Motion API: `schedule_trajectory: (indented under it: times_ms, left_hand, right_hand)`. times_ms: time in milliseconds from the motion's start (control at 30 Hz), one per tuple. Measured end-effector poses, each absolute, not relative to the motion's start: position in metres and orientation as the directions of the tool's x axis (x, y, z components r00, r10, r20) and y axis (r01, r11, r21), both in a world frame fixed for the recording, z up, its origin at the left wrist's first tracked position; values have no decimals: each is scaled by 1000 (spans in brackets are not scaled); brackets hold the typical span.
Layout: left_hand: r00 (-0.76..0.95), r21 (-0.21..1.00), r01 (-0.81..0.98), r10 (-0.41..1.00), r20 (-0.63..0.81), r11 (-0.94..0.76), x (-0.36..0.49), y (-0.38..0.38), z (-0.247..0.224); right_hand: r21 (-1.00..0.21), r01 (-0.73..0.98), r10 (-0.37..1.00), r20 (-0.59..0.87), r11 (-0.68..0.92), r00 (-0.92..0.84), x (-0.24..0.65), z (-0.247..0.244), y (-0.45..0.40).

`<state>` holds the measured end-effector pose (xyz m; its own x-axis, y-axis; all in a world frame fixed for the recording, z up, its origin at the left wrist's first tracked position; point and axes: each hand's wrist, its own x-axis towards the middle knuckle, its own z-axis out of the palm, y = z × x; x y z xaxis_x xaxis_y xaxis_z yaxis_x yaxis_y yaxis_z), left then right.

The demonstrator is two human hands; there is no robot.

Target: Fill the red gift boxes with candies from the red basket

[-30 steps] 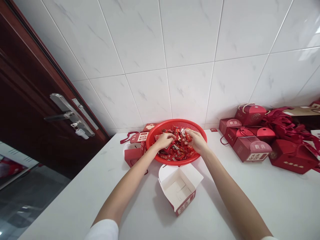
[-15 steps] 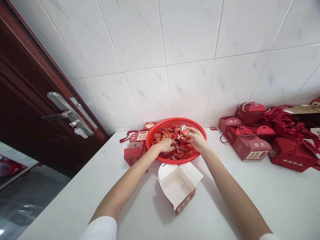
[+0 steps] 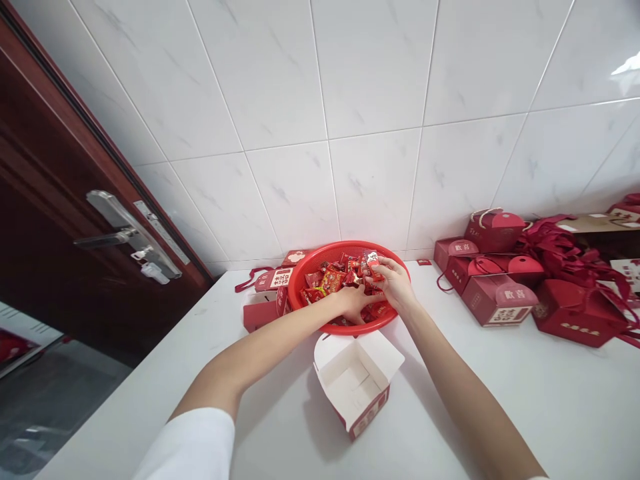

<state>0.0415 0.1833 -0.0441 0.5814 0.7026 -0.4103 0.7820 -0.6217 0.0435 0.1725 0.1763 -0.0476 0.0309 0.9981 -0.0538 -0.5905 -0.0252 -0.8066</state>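
Note:
A round red plastic basket [image 3: 300,267] on the white table holds many red wrapped candies [image 3: 333,279]. My left hand [image 3: 354,303] reaches down among them, palm low, its fingers apart and partly hidden by the candies and the hand itself. At the basket's right side, my right hand [image 3: 397,283] has its fingers closed on a red candy packet [image 3: 373,259] with a white printed top. In front of the basket stands an open gift box [image 3: 357,383], white inside and red outside, its flaps spread and nothing inside it.
Folded red gift boxes [image 3: 500,293] and a heap of red ribbons [image 3: 547,243] lie at the right. More red boxes [image 3: 260,310] sit left of the basket. A tiled wall [image 3: 373,190] rises behind, and a dark wooden door [image 3: 60,187] stands at the left.
My left hand has moved to the right within the basket, and its fingers have spread. My right hand stays at the basket's right side with the packet. The view has shifted slightly.

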Motion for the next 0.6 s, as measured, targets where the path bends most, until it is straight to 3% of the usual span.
schedule_trajectory:
  times_ms: [200, 300, 467, 600]
  left_hand:
    - [681, -10, 696, 664, -309, -718, 56, 187, -54]
    - [671, 18, 715, 679, -298, -698, 52, 193, -52]
    - [636, 242, 771, 725, -264, -588, 32, 206, -44]
    - [540, 551, 756, 813, -220, -353, 10, 217, -39]
  right_hand:
    - [-801, -598, 992, -42, 38, 120, 172, -49, 176]
    - [-796, -602, 987, -42, 61, 156, 172, -49, 176]
    - [-807, -587, 988, -33, 63, 152, 173, -50, 177]
    - [-818, -573, 988, -41, 54, 151, 174, -51, 178]
